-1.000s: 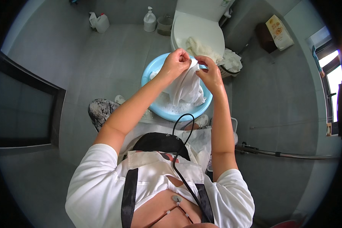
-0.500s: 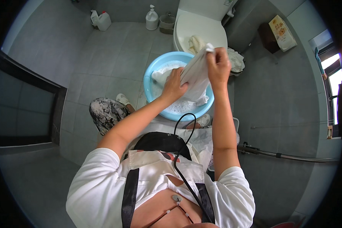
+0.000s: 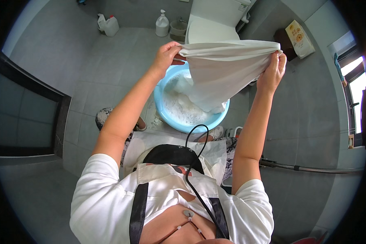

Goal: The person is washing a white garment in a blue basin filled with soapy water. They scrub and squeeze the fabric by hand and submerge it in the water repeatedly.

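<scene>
A wet white cloth [image 3: 223, 69] is stretched wide between both hands above a light blue basin [image 3: 166, 118] of soapy water on the grey tile floor. My left hand [image 3: 166, 55] grips the cloth's left top corner. My right hand [image 3: 274, 67] grips its right top corner. The cloth hangs down, and its lower end reaches into the foam inside the basin.
A white toilet [image 3: 215, 20] stands behind the basin. Beside it are a small bin [image 3: 178, 29], a pump bottle [image 3: 162, 25] and a white jug [image 3: 109, 25]. A box [image 3: 300, 38] sits at the right wall. A metal hose [image 3: 313, 167] runs along the floor.
Both hands rose and moved apart, spreading the bunched cloth wide and lifting most of it out of the basin.
</scene>
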`<action>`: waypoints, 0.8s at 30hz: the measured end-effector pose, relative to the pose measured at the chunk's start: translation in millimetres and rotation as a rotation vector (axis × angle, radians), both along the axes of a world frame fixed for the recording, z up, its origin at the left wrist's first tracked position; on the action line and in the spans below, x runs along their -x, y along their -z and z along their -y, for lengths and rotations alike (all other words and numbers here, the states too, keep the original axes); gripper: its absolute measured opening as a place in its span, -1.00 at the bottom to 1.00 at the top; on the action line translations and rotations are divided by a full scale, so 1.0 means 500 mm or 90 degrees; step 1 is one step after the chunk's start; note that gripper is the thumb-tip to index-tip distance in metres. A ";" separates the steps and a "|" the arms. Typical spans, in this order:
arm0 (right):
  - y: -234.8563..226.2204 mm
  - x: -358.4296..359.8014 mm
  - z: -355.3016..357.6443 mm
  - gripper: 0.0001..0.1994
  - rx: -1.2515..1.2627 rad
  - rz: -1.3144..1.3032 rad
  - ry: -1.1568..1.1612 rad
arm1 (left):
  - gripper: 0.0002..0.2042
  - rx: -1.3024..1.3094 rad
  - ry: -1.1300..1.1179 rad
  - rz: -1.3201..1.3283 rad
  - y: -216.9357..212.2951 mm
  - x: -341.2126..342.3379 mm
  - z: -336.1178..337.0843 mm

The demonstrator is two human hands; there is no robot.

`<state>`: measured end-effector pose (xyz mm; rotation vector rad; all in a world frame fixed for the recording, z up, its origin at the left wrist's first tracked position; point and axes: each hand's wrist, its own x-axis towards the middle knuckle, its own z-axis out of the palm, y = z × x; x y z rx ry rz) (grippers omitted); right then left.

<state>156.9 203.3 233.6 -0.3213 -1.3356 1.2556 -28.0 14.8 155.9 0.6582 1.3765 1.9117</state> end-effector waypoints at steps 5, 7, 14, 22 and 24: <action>0.009 0.009 0.007 -0.84 0.033 0.014 -0.127 | -0.86 0.018 0.120 0.182 0.048 0.006 0.005; 0.006 0.011 0.014 -0.85 0.047 0.031 -0.138 | -0.79 0.006 0.153 0.242 0.070 -0.007 0.002; 0.012 0.021 0.025 -0.82 0.068 0.080 -0.153 | -0.47 0.011 0.168 0.207 0.109 -0.080 -0.016; 0.059 0.001 -0.010 -0.82 0.058 0.160 -0.068 | -0.77 0.211 0.106 -0.223 0.114 -0.026 -0.023; 0.074 -0.015 -0.027 -0.84 0.001 0.204 0.002 | -0.79 0.213 0.012 -0.371 0.113 0.008 -0.025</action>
